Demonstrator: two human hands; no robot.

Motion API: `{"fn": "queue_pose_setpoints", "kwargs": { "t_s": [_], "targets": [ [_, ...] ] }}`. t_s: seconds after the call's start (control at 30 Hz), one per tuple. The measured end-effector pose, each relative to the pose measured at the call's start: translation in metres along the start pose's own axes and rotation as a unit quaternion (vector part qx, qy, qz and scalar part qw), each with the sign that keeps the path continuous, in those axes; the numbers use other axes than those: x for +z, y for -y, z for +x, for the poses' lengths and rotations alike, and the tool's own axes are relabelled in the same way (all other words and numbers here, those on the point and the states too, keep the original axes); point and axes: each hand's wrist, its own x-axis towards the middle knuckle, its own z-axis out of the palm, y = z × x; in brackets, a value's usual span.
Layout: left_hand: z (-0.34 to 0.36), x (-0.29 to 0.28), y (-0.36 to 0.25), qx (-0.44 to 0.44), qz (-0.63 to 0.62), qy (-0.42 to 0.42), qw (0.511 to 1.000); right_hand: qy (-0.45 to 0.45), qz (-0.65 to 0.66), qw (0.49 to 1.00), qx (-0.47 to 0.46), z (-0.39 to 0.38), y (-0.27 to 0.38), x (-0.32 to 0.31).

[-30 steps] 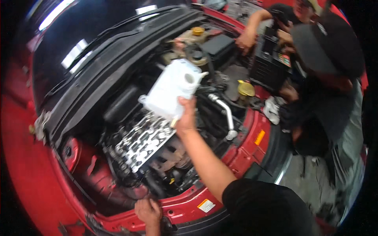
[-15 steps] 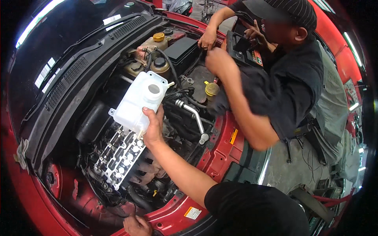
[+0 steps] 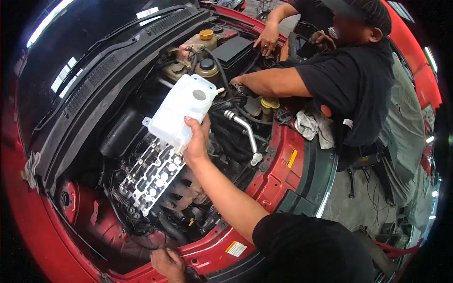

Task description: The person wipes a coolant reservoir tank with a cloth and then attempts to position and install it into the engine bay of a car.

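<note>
My right hand [image 3: 197, 141] grips a translucent white plastic coolant reservoir [image 3: 177, 111] by its near lower corner, thumb on top. The tank is tilted over the engine bay, with its round filler opening uncovered. Beneath it lies the exposed top of the engine, a silvery cylinder head [image 3: 153, 179] with several round bores. At the lower edge of the picture my left hand [image 3: 167, 264] rests on the red front edge [image 3: 203, 257] of the car, holding nothing, its fingers loosely bent and thumb apart.
A person in a striped cap [image 3: 373, 16] stretches an arm [image 3: 278, 82] into the bay; another hand [image 3: 268, 38] hangs by the black box [image 3: 233, 49]. A silver pipe [image 3: 245, 129], a yellow cap [image 3: 270, 103] and a pale rag [image 3: 306, 125] lie on the right.
The capped person's arm has dropped into the bay beside the yellow cap, uncovering the pale rag. The whole view has shifted slightly; the reservoir stays in my right hand.
</note>
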Motion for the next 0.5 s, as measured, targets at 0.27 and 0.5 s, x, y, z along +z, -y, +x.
{"fn": "queue_pose_setpoints", "kwargs": {
  "t_s": [0.27, 0.5],
  "targets": [
    [0.004, -0.006, 0.001, -0.037, 0.025, 0.04, 0.998, -0.012, 0.004, 1.0, -0.002, -0.002, 0.004, 0.004],
    [0.071, 0.017, -0.035, -0.006, -0.069, 0.136, 0.988, -0.071, -0.075, 0.994, -0.028, 0.0, 0.0, 0.007]
  ]
}}
